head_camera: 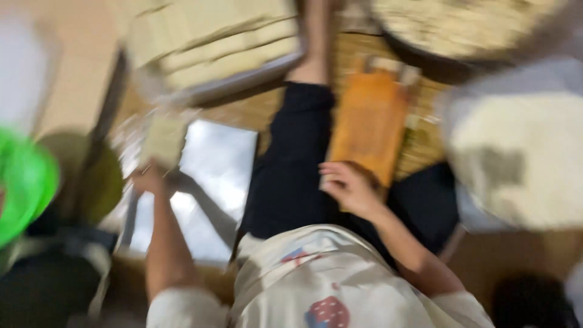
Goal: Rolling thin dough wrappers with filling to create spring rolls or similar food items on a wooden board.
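A green bowl (pixel 24 182) sits far left. The left hand (pixel 149 179) grips a pale block (pixel 164 141); the right hand (pixel 349 188), fingers loosely curled, touches an orange board (pixel 370 121).

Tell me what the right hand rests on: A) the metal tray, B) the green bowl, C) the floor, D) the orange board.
D: the right hand lies on the near end of the orange board, beside the dark trouser leg, though the picture is blurred.
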